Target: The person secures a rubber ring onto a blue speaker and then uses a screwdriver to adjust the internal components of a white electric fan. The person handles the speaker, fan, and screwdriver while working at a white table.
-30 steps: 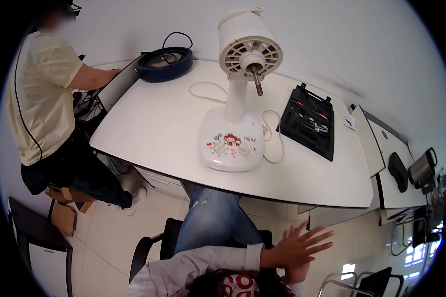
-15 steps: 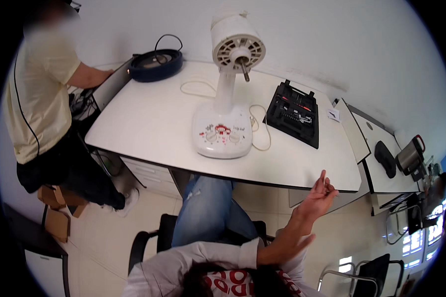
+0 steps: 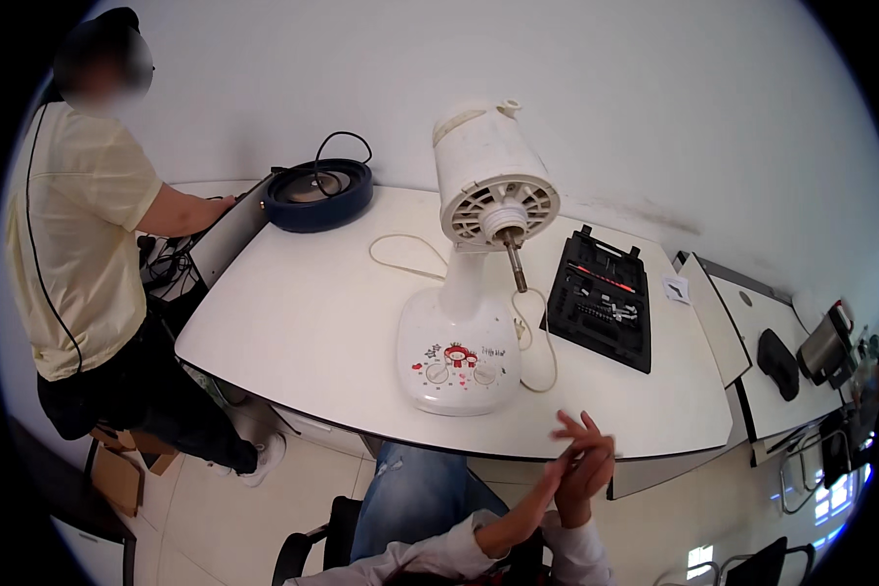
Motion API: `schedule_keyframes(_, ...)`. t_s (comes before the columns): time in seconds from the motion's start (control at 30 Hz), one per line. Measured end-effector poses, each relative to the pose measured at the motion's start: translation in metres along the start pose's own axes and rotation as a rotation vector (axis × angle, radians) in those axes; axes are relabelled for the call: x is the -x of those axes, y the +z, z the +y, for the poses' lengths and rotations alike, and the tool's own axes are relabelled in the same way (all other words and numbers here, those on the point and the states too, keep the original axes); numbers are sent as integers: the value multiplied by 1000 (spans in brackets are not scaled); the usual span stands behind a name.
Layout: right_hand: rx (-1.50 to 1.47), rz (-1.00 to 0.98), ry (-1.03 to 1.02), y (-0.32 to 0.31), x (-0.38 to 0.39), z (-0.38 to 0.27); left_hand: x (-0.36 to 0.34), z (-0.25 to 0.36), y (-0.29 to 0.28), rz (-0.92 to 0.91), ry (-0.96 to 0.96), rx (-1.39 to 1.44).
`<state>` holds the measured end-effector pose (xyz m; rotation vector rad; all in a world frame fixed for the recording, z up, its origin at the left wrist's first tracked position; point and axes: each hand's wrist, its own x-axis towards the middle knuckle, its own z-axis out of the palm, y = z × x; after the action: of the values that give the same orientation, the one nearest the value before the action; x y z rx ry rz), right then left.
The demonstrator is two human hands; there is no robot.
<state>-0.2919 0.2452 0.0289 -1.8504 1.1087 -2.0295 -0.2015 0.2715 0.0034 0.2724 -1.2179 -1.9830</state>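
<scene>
Both my hands meet just off the table's front edge, right of a fan's base. My left hand (image 3: 545,485) reaches across and lies against my right hand (image 3: 583,473); their fingers overlap, stretched out and slightly apart, with no object seen between them. Close by stands a white table fan (image 3: 469,293) without blades or guard, its bare metal shaft pointing forward and down. Two knobs and red cartoon prints mark its base. Its pale power cord (image 3: 549,376) loops on the tabletop. Right of the fan lies an open black tool case (image 3: 596,342) with bits and a red-marked tool.
A dark blue round device (image 3: 317,205) with a black cable sits at the back left of the white table (image 3: 303,322). Another person (image 3: 93,234) stands at the left, reaching toward a neighbouring desk. A paper slip (image 3: 676,288) lies right of the case; a metal kettle (image 3: 826,347) stands beyond.
My right hand has come left and down, and my left hand has moved from near the right forearm onto the right hand. The view has tilted up, so the table appears lower.
</scene>
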Motion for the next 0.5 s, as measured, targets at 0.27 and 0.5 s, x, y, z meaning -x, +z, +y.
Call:
schedule_keyframes(0.27, -1722, 348, 839, 0, -40, 32, -25, 32, -33, -62, 407, -561)
schedule_keyframes(0.5, -1679, 241, 706, 2, -84, 23, -31, 90, -44, 115, 291, 774)
